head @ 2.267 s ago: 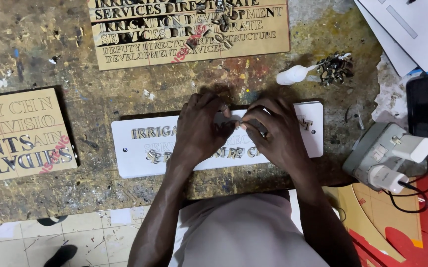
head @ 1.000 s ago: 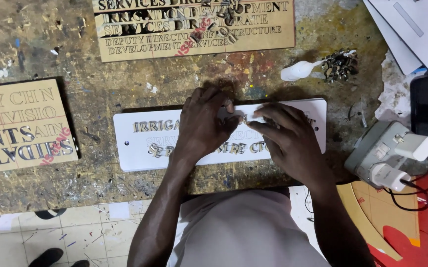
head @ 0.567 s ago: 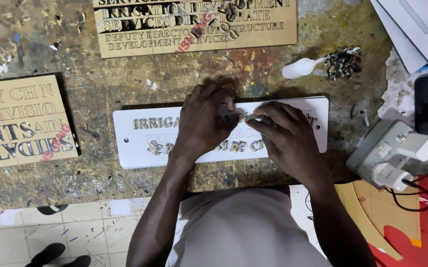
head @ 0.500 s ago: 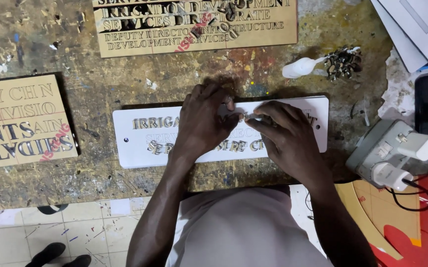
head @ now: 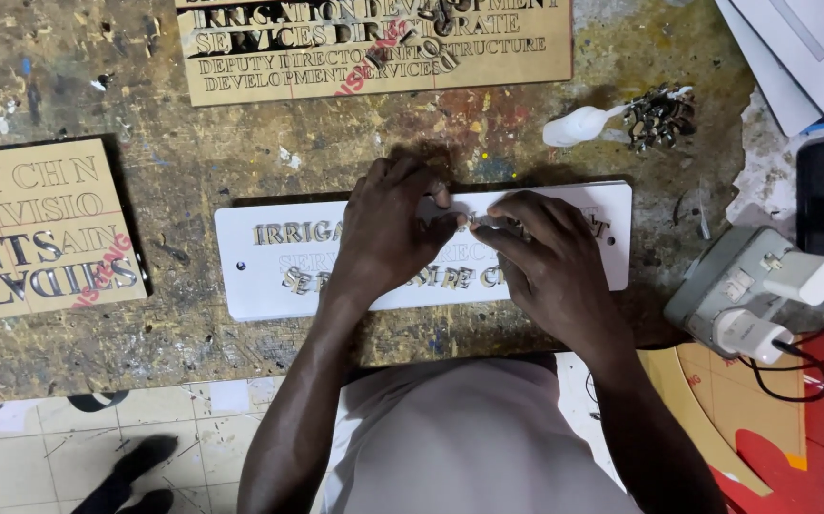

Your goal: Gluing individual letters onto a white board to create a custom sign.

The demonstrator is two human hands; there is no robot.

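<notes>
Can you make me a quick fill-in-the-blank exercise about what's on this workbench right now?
1. Both hands, the left hand and the right hand, rest on a long ____ sign plate with raised letters.
2. Two plugs sit in the grey power strip to the person's ____.
3. The tan letter stencil sheet lies to the person's ____.
4. The pile of small metal letters lies beside a white ____.

Missing words: white; right; left; spoon
</notes>
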